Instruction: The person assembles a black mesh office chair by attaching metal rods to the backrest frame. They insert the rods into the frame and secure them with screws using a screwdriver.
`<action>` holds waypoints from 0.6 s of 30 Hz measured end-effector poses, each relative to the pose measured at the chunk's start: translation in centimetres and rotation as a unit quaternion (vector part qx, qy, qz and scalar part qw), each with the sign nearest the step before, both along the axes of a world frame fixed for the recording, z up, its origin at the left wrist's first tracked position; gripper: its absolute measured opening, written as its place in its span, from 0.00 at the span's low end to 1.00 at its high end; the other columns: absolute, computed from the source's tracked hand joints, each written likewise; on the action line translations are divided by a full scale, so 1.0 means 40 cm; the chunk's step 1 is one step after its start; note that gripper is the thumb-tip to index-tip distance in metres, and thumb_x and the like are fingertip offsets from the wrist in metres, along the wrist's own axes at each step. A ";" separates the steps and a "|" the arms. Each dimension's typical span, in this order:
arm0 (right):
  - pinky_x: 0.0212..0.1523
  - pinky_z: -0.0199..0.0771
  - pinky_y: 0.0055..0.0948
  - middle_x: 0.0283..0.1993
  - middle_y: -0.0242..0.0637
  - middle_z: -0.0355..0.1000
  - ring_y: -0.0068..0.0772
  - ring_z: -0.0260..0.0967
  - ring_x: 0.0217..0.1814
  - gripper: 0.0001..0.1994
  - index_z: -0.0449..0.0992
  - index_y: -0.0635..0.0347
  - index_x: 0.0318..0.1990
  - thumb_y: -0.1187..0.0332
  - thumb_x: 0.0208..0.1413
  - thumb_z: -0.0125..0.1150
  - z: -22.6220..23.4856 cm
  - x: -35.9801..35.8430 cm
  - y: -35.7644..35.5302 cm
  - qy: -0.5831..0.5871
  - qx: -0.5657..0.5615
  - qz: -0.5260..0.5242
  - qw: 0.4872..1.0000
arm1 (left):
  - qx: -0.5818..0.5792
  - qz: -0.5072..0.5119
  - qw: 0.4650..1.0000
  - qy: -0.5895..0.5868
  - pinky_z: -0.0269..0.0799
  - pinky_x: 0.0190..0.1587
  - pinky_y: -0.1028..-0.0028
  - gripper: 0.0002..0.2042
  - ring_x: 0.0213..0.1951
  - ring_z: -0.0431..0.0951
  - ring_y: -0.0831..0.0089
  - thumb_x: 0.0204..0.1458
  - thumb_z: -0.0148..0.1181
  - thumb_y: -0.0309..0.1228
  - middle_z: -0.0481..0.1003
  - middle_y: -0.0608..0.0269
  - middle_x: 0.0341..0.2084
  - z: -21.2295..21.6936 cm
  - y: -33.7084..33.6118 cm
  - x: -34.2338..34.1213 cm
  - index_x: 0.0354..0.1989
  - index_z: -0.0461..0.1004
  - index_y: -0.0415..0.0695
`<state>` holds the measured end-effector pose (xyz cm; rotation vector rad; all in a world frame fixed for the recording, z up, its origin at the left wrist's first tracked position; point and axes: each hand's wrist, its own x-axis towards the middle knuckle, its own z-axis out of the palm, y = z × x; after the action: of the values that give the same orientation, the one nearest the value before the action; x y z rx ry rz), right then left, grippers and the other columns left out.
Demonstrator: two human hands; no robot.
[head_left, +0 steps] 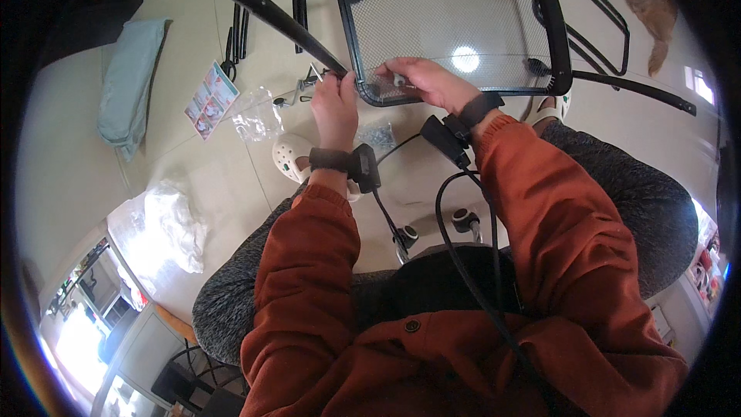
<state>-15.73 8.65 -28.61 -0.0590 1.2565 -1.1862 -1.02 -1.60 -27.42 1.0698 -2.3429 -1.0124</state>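
Observation:
A black mesh shelf (432, 11) with a rounded tubular frame stands in front of me, black legs angling out from its corners. My left hand (335, 108) is closed at its near left corner, beside the leg tube (285, 25). From its fingers sticks a thin, light metal rod (314, 72) that looks like a hex key. My right hand (438, 83) reaches over the near rim and pinches a small silver wrench (399, 79) above the mesh, near that same corner. The fastener between my hands is hidden by my left fingers.
On the floor to the left lie black tubes (245, 11), a picture leaflet (211, 100), clear plastic bags (258, 114) and small metal parts (285, 96). Farther left is a grey wrapped bundle (131, 85). At far right lies an animal's furry leg (652, 19). Cables (441, 201) hang from my wrist straps.

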 end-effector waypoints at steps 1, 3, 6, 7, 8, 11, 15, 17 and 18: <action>0.41 0.64 0.19 0.46 0.36 0.70 0.21 0.65 0.44 0.13 0.75 0.61 0.42 0.65 0.58 0.46 -0.005 0.002 -0.006 0.011 0.000 0.008 1.000 | 0.007 -0.001 1.000 0.000 0.65 0.29 0.60 0.11 0.26 0.71 0.53 0.52 0.53 0.34 0.71 0.50 0.21 -0.001 -0.001 -0.001 0.28 0.71 0.38; 0.42 0.64 0.20 0.46 0.37 0.70 0.20 0.64 0.45 0.14 0.77 0.61 0.40 0.64 0.57 0.47 -0.016 0.006 -0.020 0.033 -0.003 0.022 0.999 | 0.031 0.014 0.999 -0.002 0.65 0.29 0.61 0.11 0.25 0.71 0.54 0.52 0.53 0.35 0.71 0.50 0.19 -0.005 -0.004 -0.004 0.26 0.71 0.38; 0.36 0.65 0.19 0.39 0.36 0.73 0.20 0.67 0.38 0.11 0.78 0.61 0.37 0.67 0.55 0.49 -0.033 0.018 -0.036 0.064 0.017 -0.046 0.997 | 0.043 0.023 0.999 -0.007 0.65 0.28 0.62 0.12 0.24 0.71 0.56 0.52 0.54 0.35 0.70 0.52 0.17 -0.016 -0.010 -0.003 0.24 0.71 0.38; 0.33 0.66 0.19 0.35 0.36 0.73 0.21 0.67 0.34 0.11 0.78 0.62 0.36 0.69 0.54 0.50 -0.037 0.022 -0.040 0.071 0.018 -0.057 0.996 | 0.044 0.023 0.999 -0.010 0.65 0.27 0.63 0.12 0.23 0.71 0.56 0.52 0.54 0.35 0.70 0.53 0.16 -0.020 -0.011 -0.002 0.23 0.71 0.38; 0.30 0.67 0.19 0.32 0.37 0.73 0.22 0.68 0.30 0.10 0.78 0.63 0.36 0.70 0.54 0.51 -0.040 0.024 -0.044 0.089 0.035 -0.063 0.993 | 0.035 0.018 0.999 -0.004 0.65 0.25 0.67 0.12 0.21 0.71 0.63 0.52 0.54 0.34 0.70 0.55 0.14 -0.023 -0.013 0.000 0.23 0.71 0.37; 0.23 0.67 0.19 0.24 0.36 0.73 0.24 0.68 0.21 0.08 0.77 0.67 0.34 0.75 0.52 0.51 -0.041 0.042 -0.054 0.072 0.036 -0.104 0.991 | 0.025 0.010 1.000 0.009 0.65 0.19 0.75 0.13 0.15 0.70 0.76 0.53 0.55 0.33 0.69 0.61 0.12 -0.027 -0.014 0.002 0.22 0.71 0.36; 0.22 0.69 0.20 0.23 0.38 0.73 0.25 0.69 0.20 0.08 0.76 0.71 0.32 0.76 0.52 0.51 -0.034 0.061 -0.060 0.038 0.039 -0.132 0.990 | 0.027 0.016 0.999 0.002 0.65 0.19 0.76 0.13 0.14 0.69 0.77 0.53 0.55 0.32 0.69 0.61 0.11 -0.022 -0.013 0.000 0.20 0.70 0.36; 0.22 0.70 0.21 0.23 0.39 0.73 0.25 0.70 0.20 0.08 0.76 0.71 0.32 0.75 0.52 0.51 -0.033 0.063 -0.059 0.050 0.043 -0.108 0.992 | 0.021 0.020 1.000 -0.003 0.65 0.18 0.76 0.14 0.14 0.69 0.77 0.53 0.55 0.32 0.69 0.61 0.11 -0.020 -0.012 -0.003 0.20 0.70 0.36; 0.23 0.71 0.21 0.24 0.40 0.73 0.26 0.70 0.21 0.08 0.76 0.71 0.32 0.75 0.52 0.51 -0.034 0.063 -0.058 0.047 0.041 -0.099 0.993 | 0.021 0.022 1.000 -0.003 0.65 0.18 0.76 0.14 0.14 0.69 0.77 0.53 0.55 0.32 0.70 0.62 0.11 -0.019 -0.012 -0.004 0.19 0.70 0.36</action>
<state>-13.20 6.33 -29.97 0.0735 1.4191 -1.3125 -1.16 -2.09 -28.20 1.1358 -2.3011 -1.0489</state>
